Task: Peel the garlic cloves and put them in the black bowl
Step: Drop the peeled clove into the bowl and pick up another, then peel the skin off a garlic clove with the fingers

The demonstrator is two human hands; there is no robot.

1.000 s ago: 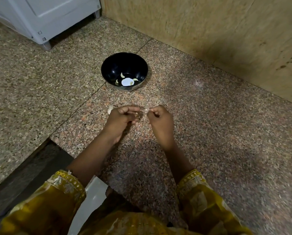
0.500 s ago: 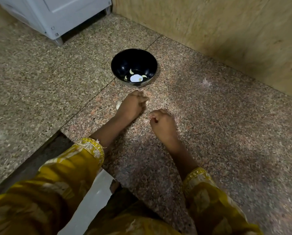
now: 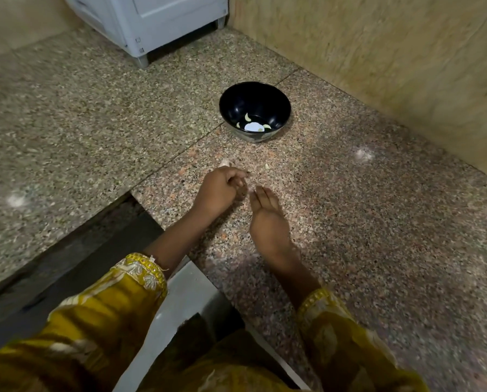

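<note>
The black bowl (image 3: 236, 100) stands on the granite floor ahead of me, with a few peeled garlic cloves (image 3: 247, 117) and a white spot at its bottom. My left hand (image 3: 222, 190) hovers low over the floor in front of the bowl, its fingers curled inward; what they enclose is hidden. Just to its right, my right hand (image 3: 266, 213) has straight fingers and nothing in it. A small pale garlic piece (image 3: 267, 166) lies on the floor between the hands and the bowl. Another pale piece (image 3: 224, 163) shows just beyond my left hand.
A wall (image 3: 378, 66) runs along the right behind the bowl. A white appliance on short legs (image 3: 157, 26) stands at the back. A dark recessed channel (image 3: 81, 250) cuts the floor at my left. My yellow sleeves fill the bottom of the view.
My left hand reached toward the bowl and has drawn back. My right hand has uncurled from a pinch to straight fingers. The view has shifted, so the bowl sits further right.
</note>
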